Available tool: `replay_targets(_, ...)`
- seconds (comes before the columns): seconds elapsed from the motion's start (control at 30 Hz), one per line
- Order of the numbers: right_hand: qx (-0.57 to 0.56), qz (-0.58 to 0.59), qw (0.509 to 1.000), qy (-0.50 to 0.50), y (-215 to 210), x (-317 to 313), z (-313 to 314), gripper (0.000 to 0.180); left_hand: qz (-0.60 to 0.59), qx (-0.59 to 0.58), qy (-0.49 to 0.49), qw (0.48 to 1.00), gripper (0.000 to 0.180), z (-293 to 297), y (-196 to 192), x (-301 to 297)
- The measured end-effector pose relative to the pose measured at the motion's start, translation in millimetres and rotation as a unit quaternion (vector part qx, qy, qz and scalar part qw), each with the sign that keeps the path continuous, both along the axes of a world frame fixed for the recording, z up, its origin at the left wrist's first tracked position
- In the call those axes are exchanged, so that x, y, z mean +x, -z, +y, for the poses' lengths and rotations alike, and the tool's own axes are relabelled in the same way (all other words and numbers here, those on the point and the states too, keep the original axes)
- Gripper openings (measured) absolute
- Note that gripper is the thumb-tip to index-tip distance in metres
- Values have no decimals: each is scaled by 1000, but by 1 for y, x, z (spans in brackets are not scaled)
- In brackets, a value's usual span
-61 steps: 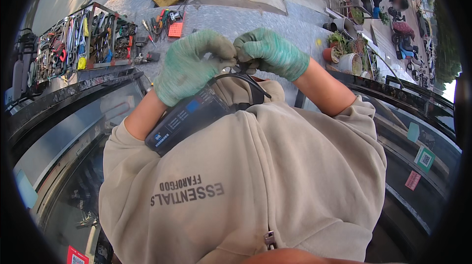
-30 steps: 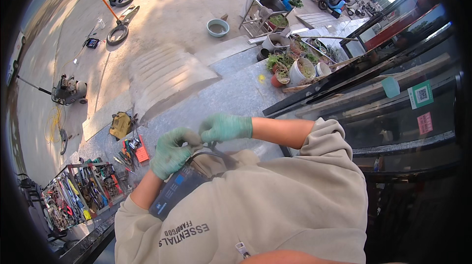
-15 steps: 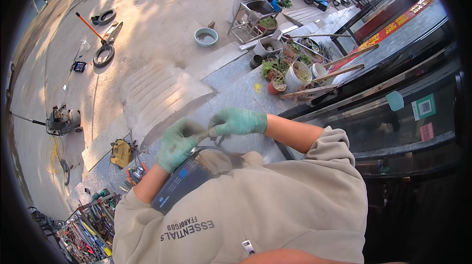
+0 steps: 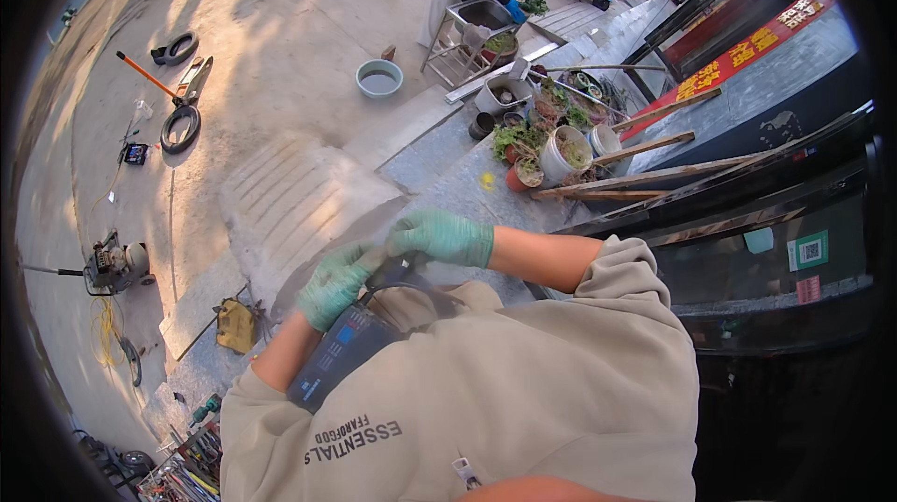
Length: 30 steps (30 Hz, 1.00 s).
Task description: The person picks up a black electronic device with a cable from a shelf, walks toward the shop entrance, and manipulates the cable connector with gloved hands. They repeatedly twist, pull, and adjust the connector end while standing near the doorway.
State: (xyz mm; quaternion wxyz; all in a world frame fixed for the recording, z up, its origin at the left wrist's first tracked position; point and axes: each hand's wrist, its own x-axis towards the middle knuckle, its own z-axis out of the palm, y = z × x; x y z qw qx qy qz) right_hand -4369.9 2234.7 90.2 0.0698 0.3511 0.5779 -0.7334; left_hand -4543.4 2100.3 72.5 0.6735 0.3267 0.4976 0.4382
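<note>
View swung toward paved yard (image 4: 308, 54) — left hand (image 4: 336, 282), right hand (image 4: 439, 236) fingers pinch black strap (image 4: 411, 289) over device (image 4: 341, 353).

1. Bare pavement (image 4: 308, 44) lies open far and left of both gloved hands.
2. Potted plants (image 4: 547, 142) and leaning wooden poles (image 4: 645, 175) crowd the far right.
3. A dark glass shopfront (image 4: 775, 268) walls the right.

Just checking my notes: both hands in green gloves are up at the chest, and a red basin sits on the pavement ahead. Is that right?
Not quite. The head view shows the basin is pale green, not red. The left hand and right hand do wear green gloves at the chest.
</note>
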Motion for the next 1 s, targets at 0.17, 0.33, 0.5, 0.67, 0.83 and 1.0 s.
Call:
replay_targets(0.17, -61, 37, 996, 48, 15, -17, 45, 23, 28, 18, -18, 999, 24, 48, -2, -9)
replay_targets(0.33, 137, 17, 988, -69, 0, -23, 103, 29, 103, 42, 7, 994, 23, 98, 1, -13)
replay_targets(0.5, 296, 19, 948, -115, 3, -16, 152, 29, 100, 16, -27, 994, 28, 140, 2, 1)
replay_targets(0.67, 289, 75, 949, -96, 7, -1, 175, 27, 57, -49, -72, 995, 31, 164, -2, 12)
replay_targets(0.83, 217, 51, 968, -111, -4, -2, 191, 28, 26, -37, -40, 998, 30, 180, -2, 4)
replay_targets(1.0, 279, 73, 945, -152, -18, -6, 196, 30, -9, -30, -7, 999, 28, 186, 0, -10)
